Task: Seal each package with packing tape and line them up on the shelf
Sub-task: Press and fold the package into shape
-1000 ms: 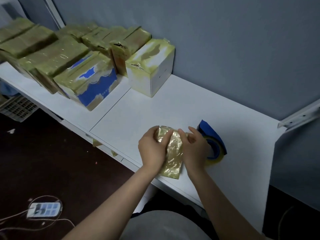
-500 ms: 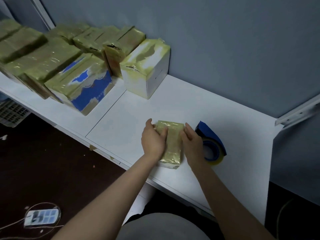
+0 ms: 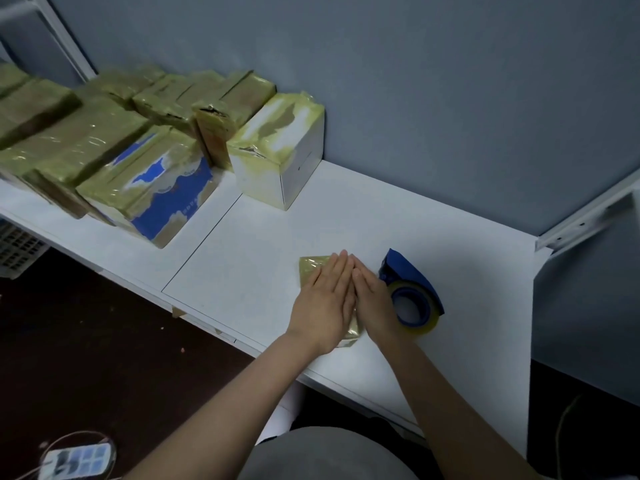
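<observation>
Shifted from gripping package (image 3: 310, 269) sides to flat press: left hand (image 3: 325, 304), right hand (image 3: 373, 299), fingers straight, held together. Tape likely smoothed; shelving next.

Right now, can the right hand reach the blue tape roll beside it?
Probably yes. The right hand lies flat on the small package, and the tape dispenser sits on the shelf just beside it, on its outer side. Nothing stands between them, and the hand holds nothing.
</observation>
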